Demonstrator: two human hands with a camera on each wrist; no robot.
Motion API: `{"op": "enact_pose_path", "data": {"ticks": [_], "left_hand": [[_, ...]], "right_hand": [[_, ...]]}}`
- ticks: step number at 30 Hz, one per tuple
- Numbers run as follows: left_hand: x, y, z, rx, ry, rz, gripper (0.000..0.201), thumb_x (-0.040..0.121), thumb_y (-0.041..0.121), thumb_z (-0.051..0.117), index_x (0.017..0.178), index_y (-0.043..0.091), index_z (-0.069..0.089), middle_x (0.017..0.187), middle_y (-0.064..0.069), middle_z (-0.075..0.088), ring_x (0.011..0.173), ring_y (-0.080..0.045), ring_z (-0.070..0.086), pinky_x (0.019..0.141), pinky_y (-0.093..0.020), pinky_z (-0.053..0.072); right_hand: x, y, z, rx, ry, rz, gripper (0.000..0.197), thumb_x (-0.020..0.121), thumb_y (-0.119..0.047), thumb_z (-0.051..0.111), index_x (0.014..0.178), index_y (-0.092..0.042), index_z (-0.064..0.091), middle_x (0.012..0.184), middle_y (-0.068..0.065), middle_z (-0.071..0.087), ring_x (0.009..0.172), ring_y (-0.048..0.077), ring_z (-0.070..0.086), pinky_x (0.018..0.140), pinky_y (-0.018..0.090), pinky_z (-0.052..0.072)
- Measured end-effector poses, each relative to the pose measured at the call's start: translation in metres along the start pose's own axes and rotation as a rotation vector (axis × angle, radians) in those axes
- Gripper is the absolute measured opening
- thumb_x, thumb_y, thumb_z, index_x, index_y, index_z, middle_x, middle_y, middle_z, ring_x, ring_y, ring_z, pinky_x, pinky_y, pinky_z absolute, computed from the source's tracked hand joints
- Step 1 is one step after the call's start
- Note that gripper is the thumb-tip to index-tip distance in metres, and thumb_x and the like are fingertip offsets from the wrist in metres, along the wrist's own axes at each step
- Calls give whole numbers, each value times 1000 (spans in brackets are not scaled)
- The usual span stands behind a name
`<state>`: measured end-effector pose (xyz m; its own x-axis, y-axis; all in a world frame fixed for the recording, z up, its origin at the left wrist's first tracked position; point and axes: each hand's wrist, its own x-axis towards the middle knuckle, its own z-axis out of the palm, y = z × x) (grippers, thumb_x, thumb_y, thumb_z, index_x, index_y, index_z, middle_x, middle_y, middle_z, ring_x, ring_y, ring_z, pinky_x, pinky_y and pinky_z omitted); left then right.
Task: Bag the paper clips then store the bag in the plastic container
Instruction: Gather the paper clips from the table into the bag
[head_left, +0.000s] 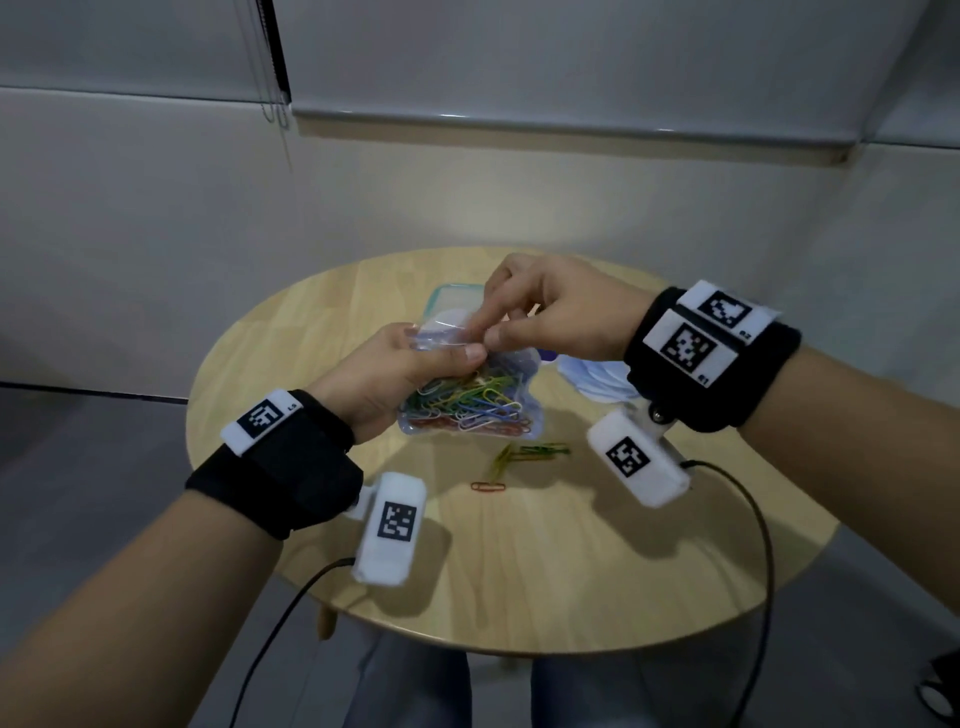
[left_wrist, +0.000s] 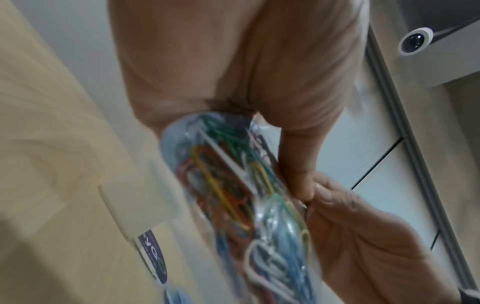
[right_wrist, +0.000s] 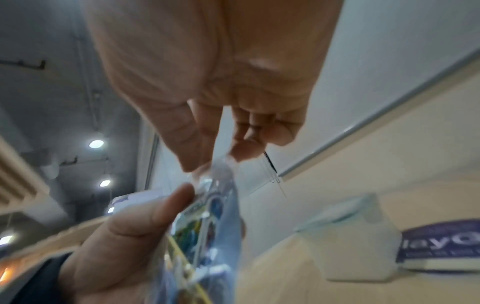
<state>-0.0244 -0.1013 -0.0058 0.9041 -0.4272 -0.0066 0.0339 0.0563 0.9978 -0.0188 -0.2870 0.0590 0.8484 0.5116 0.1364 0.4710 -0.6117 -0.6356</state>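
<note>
A clear plastic bag (head_left: 467, 400) full of coloured paper clips hangs over the middle of the round wooden table (head_left: 571, 561). My left hand (head_left: 395, 369) grips the bag's upper part, thumb on the near side. My right hand (head_left: 540, 317) pinches the bag's top edge (right_wrist: 221, 166) between thumb and fingertips. The left wrist view shows the clips inside the bag (left_wrist: 233, 185) up close. A few loose paper clips (head_left: 519, 457) lie on the table below the bag, one red clip (head_left: 488, 487) nearest me. The clear plastic container (head_left: 452, 301) with a green rim sits behind the hands, partly hidden.
A stack of pale blue-white bags or sheets (head_left: 597, 376) lies right of the bag, under my right wrist. A white box with a purple label (right_wrist: 439, 246) sits on the table beside the container (right_wrist: 350, 232). Cables run from both wrist cameras off the table's near edge.
</note>
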Motion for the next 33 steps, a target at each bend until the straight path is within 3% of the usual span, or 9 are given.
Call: {"op": "enact_pose_path", "data": {"ticks": [3,6,9,14,19,23,26,30,33], "left_hand": [[1,0,-8,45,54,-3,29,70,11,78,98,3,72,92,-15,74,80,-27,71,70,-31,58],[0,-2,-20,92,117,-3,24,68,16,75,91,7,75,89,-14,75,77,-26,71,67,-30,58],[-1,-2,-30,145,130,-9,29,70,16,80,96,4,74,92,-16,75,79,-26,71,68,-29,57],[-3,-1,-29,233,121,1,9,77,11,74,86,7,74,80,-8,76,70,-17,71,63,-23,55],[1,-3,-30,225,133,4,31,67,22,78,93,5,74,91,-14,76,81,-25,72,77,-33,58],[-1,-1,-27,196,123,7,33,67,24,77,95,4,73,94,-16,75,85,-27,71,80,-34,57],[-4,0,-23,217,91,7,29,66,20,78,91,6,74,92,-14,76,81,-23,72,77,-31,57],[-6,2,-9,295,-16,0,21,73,8,79,93,6,74,87,-7,77,77,-16,71,71,-23,56],[-7,7,3,283,-46,8,17,76,4,76,92,7,73,83,-5,76,73,-13,71,66,-20,54]], "right_hand": [[-4,18,0,246,171,64,20,79,2,68,95,-11,67,71,-1,59,51,6,50,51,17,43],[-7,43,9,-94,-134,293,19,77,2,66,93,-8,62,72,8,66,52,16,58,51,26,48],[-11,62,32,-519,-375,405,27,70,-27,79,90,-13,68,86,6,73,71,21,67,64,28,54],[-7,55,51,-584,-368,315,26,71,-24,79,90,-9,73,89,6,73,75,16,62,60,22,46],[-11,54,64,-695,-391,276,23,71,-20,69,86,-3,72,87,13,73,80,29,68,68,34,55],[-17,54,58,-717,-392,275,20,76,-17,63,86,-2,71,87,14,72,76,27,66,62,30,49],[-14,46,22,-577,-219,293,13,78,-10,58,76,-8,71,72,7,71,56,13,57,53,20,43],[4,13,-21,95,229,91,18,76,5,67,69,-12,64,59,4,66,54,12,57,60,25,49],[15,-13,-16,333,240,-68,19,74,10,68,70,-7,64,56,-2,66,53,8,57,57,17,47]]}}
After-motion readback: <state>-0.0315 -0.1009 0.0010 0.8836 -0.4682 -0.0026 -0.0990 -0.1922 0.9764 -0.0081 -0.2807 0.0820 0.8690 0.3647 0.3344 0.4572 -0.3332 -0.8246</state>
